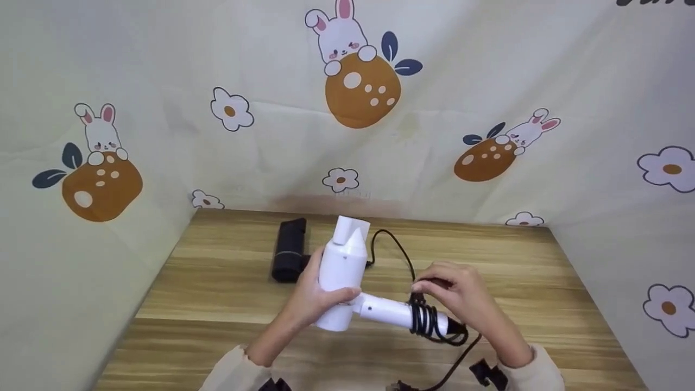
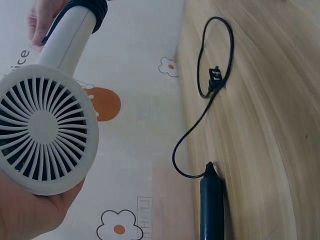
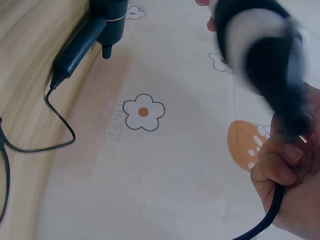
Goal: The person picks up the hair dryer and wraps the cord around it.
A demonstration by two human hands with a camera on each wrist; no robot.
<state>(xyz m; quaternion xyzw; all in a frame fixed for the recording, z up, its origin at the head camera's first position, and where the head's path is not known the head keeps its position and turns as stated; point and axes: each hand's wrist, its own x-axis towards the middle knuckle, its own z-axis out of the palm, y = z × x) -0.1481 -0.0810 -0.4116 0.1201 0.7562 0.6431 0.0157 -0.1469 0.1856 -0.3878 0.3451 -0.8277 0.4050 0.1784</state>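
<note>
A white hair dryer [image 1: 342,271] is held up over the table in my left hand [image 1: 312,298], thumb across its barrel. Its round slatted intake grille [image 2: 42,130] faces the left wrist camera. Several turns of black cord [image 1: 424,319] circle the dryer's handle [image 1: 386,310]. My right hand [image 1: 461,290] is just above those turns, its fingers curled round part of the cord. From the curled fingers, cord [image 3: 270,212] trails down in the right wrist view, where the handle end is blurred.
A black hair dryer [image 1: 290,250] lies at the back left of the wooden table [image 1: 217,304], its thin cord [image 1: 399,244] looping rightward. Near the front edge lies a black plug [image 1: 400,386] on a cord. A patterned cloth [image 1: 271,152] rises behind the table and at both sides.
</note>
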